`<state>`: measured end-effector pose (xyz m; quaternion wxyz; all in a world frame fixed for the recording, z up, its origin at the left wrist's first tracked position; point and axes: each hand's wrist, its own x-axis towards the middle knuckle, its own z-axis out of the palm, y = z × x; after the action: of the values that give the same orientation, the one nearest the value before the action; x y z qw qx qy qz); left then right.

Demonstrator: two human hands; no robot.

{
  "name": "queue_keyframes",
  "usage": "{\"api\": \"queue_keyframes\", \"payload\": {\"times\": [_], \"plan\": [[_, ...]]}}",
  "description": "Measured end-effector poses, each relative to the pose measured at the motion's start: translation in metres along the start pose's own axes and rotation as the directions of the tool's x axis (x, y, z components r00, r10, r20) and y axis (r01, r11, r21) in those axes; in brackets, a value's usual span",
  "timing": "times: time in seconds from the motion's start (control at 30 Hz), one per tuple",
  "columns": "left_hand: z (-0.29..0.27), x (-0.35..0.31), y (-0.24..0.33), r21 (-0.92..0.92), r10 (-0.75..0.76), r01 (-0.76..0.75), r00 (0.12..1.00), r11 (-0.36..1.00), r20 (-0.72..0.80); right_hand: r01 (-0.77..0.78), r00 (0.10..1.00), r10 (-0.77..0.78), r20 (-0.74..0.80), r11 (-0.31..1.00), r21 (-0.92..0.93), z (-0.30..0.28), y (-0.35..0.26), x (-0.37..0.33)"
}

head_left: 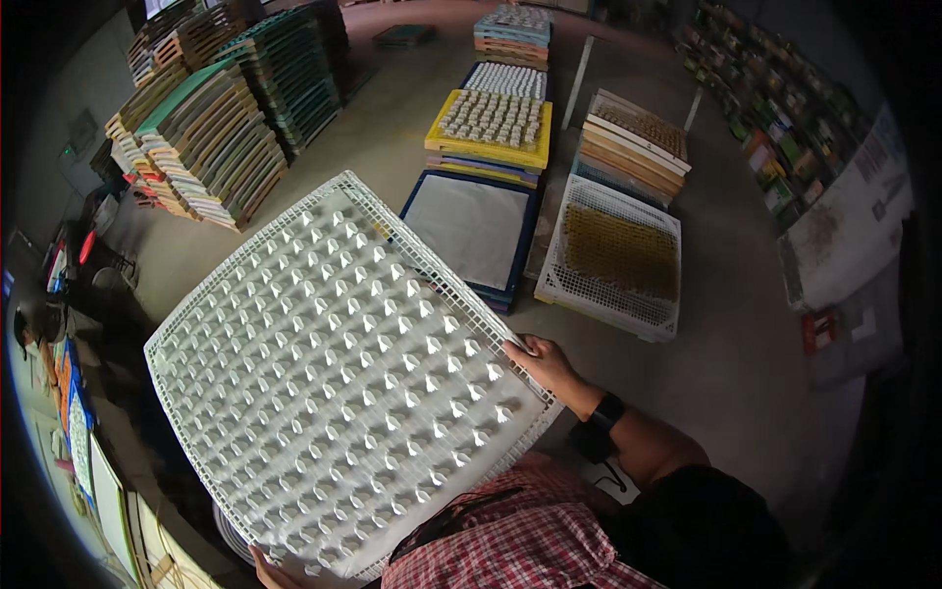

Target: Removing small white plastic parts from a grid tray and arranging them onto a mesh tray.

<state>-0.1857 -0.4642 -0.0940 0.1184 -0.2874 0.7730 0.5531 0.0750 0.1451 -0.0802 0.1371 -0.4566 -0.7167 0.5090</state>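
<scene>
Tilted in front of my body is a large white mesh tray, lined with a pale sheet. Rows of small white folded-looking pieces cover the sheet; their exact kind is unclear. My right hand is closed on the tray's right rim, the thumb on top and the fingers partly out of sight. At the lower edge of the picture, my left hand holds the tray's near left edge, mostly hidden below it. A dark band circles my right wrist.
Beyond the tray stand a blue-framed tray with a pale sheet, a yellow tray of light pieces, and a white mesh tray with brownish pieces. Tall tray stacks rise at far left. Another person is at the left edge.
</scene>
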Motion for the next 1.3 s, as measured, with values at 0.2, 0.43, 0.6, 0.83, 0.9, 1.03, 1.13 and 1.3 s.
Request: {"api": "queue_keyframes", "payload": {"times": [0.2, 0.43, 0.6, 0.83, 0.9, 1.03, 1.13, 1.3], "plan": [[0.0, -0.012, -0.001, -0.081, 0.012, -0.007, 0.998, 0.997, 0.06, 0.052, 0.999, -0.053, -0.011, 0.996, -0.072, 0.0, -0.007, 0.005], [0.005, -0.038, 0.007, -0.202, -0.001, 0.014, 0.998, 0.979, 0.064, 0.057, 0.998, -0.057, -0.017, 0.997, -0.043, -0.004, -0.011, -0.009], [-0.041, 0.019, -0.033, -0.155, 0.114, -0.085, 0.976, 0.984, 0.187, 0.036, 0.999, -0.038, 0.029, 0.998, 0.052, 0.003, 0.001, -0.016], [-0.003, -0.037, 0.036, -0.23, 0.042, 0.031, 0.951, 0.973, 0.305, 0.046, 0.999, -0.047, 0.019, 0.998, 0.042, 0.008, 0.008, -0.011], [-0.004, -0.048, 0.038, -0.232, -0.001, 0.066, 0.963, 0.97, 0.269, 0.041, 0.999, -0.042, 0.017, 0.999, 0.036, 0.007, 0.001, -0.015], [0.005, -0.043, 0.029, -0.237, 0.158, -0.103, 0.961, 0.966, 0.228, 0.031, 0.999, -0.032, 0.033, 0.999, 0.018, -0.003, -0.019, -0.019], [0.001, -0.038, 0.025, -0.252, 0.18, -0.115, 0.951, 0.961, 0.253, 0.039, 0.998, -0.038, 0.044, 0.999, -0.034, -0.008, -0.015, -0.019], [0.003, -0.037, 0.023, -0.199, 0.143, -0.107, 0.974, 0.974, 0.177, 0.055, 0.996, -0.047, 0.072, 0.993, -0.109, -0.009, -0.014, -0.018]]}}
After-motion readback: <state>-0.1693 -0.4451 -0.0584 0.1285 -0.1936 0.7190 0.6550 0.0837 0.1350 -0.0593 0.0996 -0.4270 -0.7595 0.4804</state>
